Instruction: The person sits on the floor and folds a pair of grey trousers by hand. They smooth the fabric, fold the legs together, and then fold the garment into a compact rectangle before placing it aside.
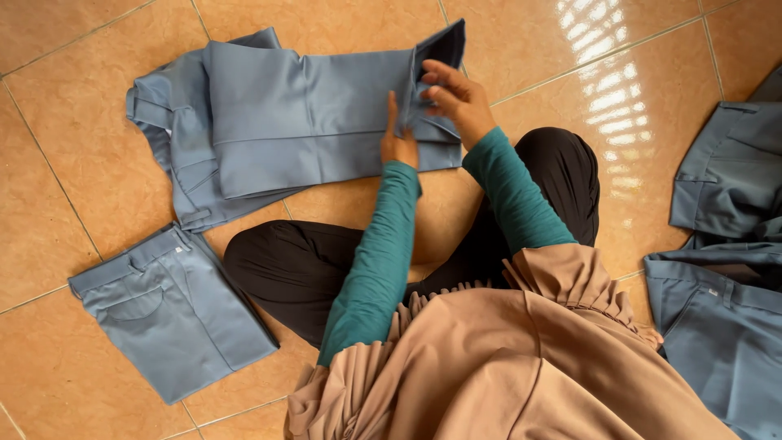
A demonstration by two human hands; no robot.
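I see the tile floor (342, 20) first, glossy orange-tan, with the person seated cross-legged on it. The trousers (309, 114) in hand lie flat on the tiles just ahead of the knees: blue-grey, legs laid one over the other, waistband bunched to the left, cuffs to the right. I judge the cloth light and soft but with some body, a woven uniform fabric that creases cleanly and lies flat; on polished tile it may slide if pulled from one end, so I would pin it with one palm while the other lifts. Best hold, I think, is at the hem edge, where doubled layers give a firm pinch. A folded pair (175, 314) lies to the left, well apart from both hands; a pile (725, 244) of like garments lies at the right edge. Left hand (399, 138): palm down on the lower leg near the cuff, fingers flat and together, pressing, not gripping. Right hand (456, 96): fingers curled in a narrow pinch on the cuff (444, 45), which stands turned up off the floor. I cannot tell how many layers are pinched.
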